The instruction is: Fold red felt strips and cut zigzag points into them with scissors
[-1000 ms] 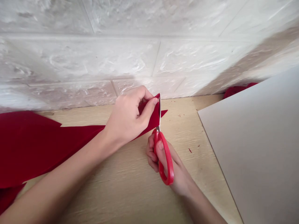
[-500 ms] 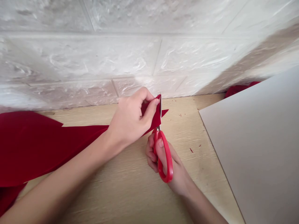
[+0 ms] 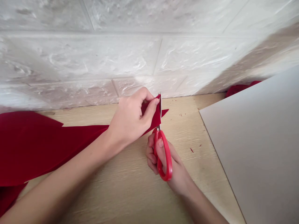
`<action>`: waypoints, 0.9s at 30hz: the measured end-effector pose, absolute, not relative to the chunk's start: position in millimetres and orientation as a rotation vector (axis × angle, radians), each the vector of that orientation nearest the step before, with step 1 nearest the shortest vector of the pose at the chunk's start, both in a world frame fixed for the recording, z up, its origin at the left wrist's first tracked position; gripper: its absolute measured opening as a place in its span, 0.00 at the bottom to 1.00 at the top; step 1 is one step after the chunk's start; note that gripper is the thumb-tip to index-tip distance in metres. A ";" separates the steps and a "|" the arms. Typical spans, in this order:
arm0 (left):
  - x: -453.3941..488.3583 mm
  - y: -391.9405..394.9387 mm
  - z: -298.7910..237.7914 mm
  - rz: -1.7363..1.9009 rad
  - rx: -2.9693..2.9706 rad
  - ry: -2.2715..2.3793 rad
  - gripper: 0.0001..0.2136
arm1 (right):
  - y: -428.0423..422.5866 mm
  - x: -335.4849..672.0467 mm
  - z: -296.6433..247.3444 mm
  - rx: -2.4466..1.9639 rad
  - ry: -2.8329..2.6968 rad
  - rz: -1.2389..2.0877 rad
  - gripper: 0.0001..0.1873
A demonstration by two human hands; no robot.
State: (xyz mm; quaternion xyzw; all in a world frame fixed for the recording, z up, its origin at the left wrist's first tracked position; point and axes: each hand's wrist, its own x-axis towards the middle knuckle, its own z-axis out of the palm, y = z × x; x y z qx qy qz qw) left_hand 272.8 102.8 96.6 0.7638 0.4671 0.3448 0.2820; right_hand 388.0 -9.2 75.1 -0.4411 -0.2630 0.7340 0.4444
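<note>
One pair of red-handled scissors (image 3: 168,155) at the narrow end of red cloth (image 3: 46,149).
The cloth lies along the left of the table (image 3: 130,186), its end pinched between thumb and fingers of the left hand (image 3: 134,116); the right hand (image 3: 174,169) is closed around the scissors' handles. The cloth looks light, soft and limp, so it is probably best to pinch it near the blades and keep it taut. I count two hands, one white board (image 3: 257,149) and two larger red scraps (image 3: 192,150) among tiny bits; the cloth layers I cannot count.
</note>
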 end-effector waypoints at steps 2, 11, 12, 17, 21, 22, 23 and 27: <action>273.5 102.4 95.7 0.933 2.067 1.241 0.09 | -9.1 388.9 74.9 -1.102 -0.637 1.831 0.28; 274.8 101.0 91.3 0.959 2.182 1.214 0.09 | -10.1 391.0 74.8 -1.096 -0.618 1.820 0.27; 274.8 100.9 90.9 0.955 2.187 1.215 0.09 | -9.9 391.1 75.8 -1.097 -0.619 1.821 0.28; 274.6 100.2 91.7 0.926 2.159 1.238 0.09 | -9.0 391.6 78.2 -1.159 -0.650 1.817 0.28; 275.0 100.3 94.7 0.889 2.072 1.231 0.09 | -7.9 391.4 75.6 -1.183 -0.655 1.796 0.27; 274.9 100.5 95.1 0.887 2.054 1.232 0.10 | -7.6 391.4 75.0 -1.182 -0.651 1.790 0.27; 274.7 100.8 95.4 0.885 2.044 1.236 0.10 | -7.2 391.4 74.6 -1.180 -0.648 1.781 0.27; 273.3 102.1 95.7 0.859 2.049 1.272 0.10 | -6.4 393.5 75.1 -1.190 -0.655 1.711 0.26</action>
